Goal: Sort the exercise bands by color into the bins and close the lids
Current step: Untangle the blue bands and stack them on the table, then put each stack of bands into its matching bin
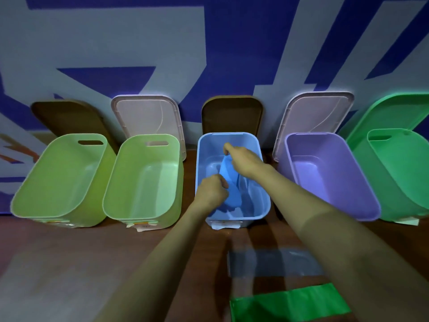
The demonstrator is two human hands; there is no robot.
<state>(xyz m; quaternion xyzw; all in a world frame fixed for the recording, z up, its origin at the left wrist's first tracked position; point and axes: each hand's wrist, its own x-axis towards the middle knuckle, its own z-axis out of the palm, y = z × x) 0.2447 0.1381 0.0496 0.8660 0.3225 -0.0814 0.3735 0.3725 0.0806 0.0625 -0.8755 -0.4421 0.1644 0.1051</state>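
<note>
A blue exercise band (228,182) hangs inside the open blue bin (264,203) in the middle of the row. My left hand (212,190) grips its lower end and my right hand (242,159) pinches its upper end, both over the bin. On the brown table in front lie a grey band (274,263) and a green band (290,303), partly under my right forearm. Two light green bins (58,177) (141,180) stand to the left. A purple bin (329,175) and a green bin (399,168) stand to the right.
All the bins are open, and the lids lean behind them against the blue-and-grey wall: brown lid (69,119), pink lid (148,119), brown lid (232,116), pink lid (318,115), green lid (394,112). Bare brown table (69,263) spreads at the front left.
</note>
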